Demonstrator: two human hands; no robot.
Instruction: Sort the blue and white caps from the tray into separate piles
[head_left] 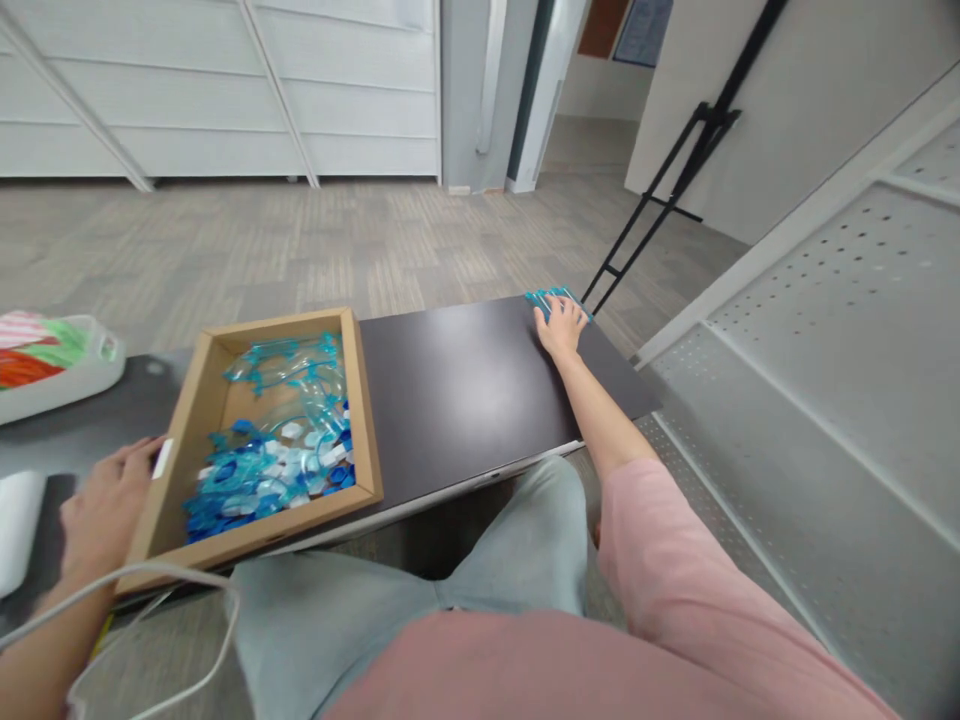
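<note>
Only one clear-blue plastic row [534, 297] lies out, under the right hand [562, 325], fingers apart; the brown cardboard box [365, 420] holds a blue-and-white plastic heap [262, 475], the left hand [109, 505] beside it, grip unclear

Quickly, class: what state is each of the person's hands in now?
Left hand: at the cardboard box, left side; open or closed cannot be told.
Right hand: open, spread over teal pieces; any hold cannot be told.

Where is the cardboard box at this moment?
In the head view, the cardboard box sits left of centre on the dark table, beside the left hand.
</note>
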